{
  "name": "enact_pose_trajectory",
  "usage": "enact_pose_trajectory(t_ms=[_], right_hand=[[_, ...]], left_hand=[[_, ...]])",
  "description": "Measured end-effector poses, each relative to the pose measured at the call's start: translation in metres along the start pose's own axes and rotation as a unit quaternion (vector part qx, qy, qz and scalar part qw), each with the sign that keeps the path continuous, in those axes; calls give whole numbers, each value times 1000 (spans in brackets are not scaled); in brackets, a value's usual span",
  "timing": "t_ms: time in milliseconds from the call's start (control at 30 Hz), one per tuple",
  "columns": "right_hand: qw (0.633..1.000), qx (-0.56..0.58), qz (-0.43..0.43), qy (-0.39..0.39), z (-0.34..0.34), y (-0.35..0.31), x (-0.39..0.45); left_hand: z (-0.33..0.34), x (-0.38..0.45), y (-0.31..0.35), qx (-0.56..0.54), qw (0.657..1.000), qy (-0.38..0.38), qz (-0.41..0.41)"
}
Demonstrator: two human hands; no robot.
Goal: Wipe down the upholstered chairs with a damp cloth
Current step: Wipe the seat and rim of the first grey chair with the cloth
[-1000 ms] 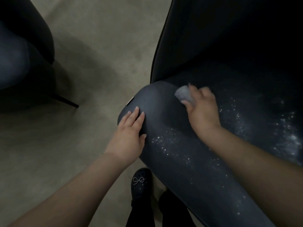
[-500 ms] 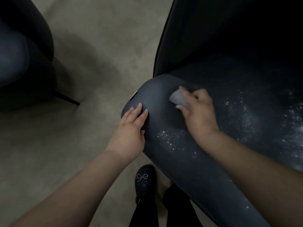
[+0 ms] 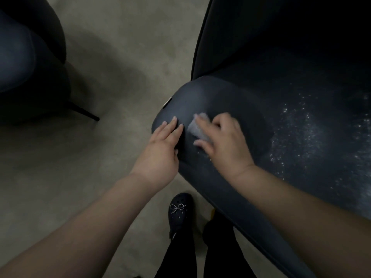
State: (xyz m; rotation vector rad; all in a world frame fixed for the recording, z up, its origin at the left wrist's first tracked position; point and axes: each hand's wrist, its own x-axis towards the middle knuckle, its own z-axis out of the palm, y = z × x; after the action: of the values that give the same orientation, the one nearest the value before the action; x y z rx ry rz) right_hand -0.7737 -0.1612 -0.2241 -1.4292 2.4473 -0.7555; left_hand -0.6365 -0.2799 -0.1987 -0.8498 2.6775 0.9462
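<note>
Flooring of pale beige carpet (image 3: 124,63) is seen across the left and centre of the scene. Most of the right side is occupied by a dark navy upholstered chair (image 3: 281,97), whose rounded seat corner is directed toward the near centre; fine white specks are scattered over its seat (image 3: 301,137) on the right. A second dark upholstered chair (image 3: 26,63) is located at the far left, with one thin black leg (image 3: 84,112) angled down onto the carpet. A small metallic tag (image 3: 167,102) is fixed to the left edge of the navy chair's seat corner.

The left hand (image 3: 160,149) is laid flat on the seat corner, fingers extended and together, with nothing grasped. Just to its right, the right hand (image 3: 222,143) is pressed onto the seat, its fingers curled over a small pale grey crumpled cloth (image 3: 197,128), which is held against the upholstery between the two hands. The outline of the right hand is blurred.

At the near centre, a black clog-type shoe with a beaded bow (image 3: 178,211) and black trouser legs (image 3: 200,253) are visible beside the seat's front edge.
</note>
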Motion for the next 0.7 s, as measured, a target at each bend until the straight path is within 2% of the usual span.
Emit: enact_pose_trajectory(t_ms=[100,167,233,300,367,467,567,633,700], right_hand=[[992,-5,-100,-71,-11,15,-43],[989,-28,-125,-73,-28,34,-57],[997,-31,-76,-13,-40,49,-48],[999,-19,13,48,-37,52,-26],[996,9,50,71,-22,39,-13],[999,17,-37,10,-11,20,-38],[990,-18,-118,-71,-29,32,-82],[993,-36,-101,-50,-44,50,-88],[999,-38,-37,12,-47,61,-72]], left_hand=[[1,-7,-2,3,1000,-9,3],[3,-11,-2,6,1000,-10,3],[4,-14,-1,12,1000,-7,-4],[7,-15,1,19,1000,-2,-11],[9,-15,5,27,999,2,-18],[12,-14,9,31,999,-3,-23],[14,-13,11,39,999,-2,-29],[16,-12,13,38,999,8,-35],[17,-11,16,33,998,19,-41]])
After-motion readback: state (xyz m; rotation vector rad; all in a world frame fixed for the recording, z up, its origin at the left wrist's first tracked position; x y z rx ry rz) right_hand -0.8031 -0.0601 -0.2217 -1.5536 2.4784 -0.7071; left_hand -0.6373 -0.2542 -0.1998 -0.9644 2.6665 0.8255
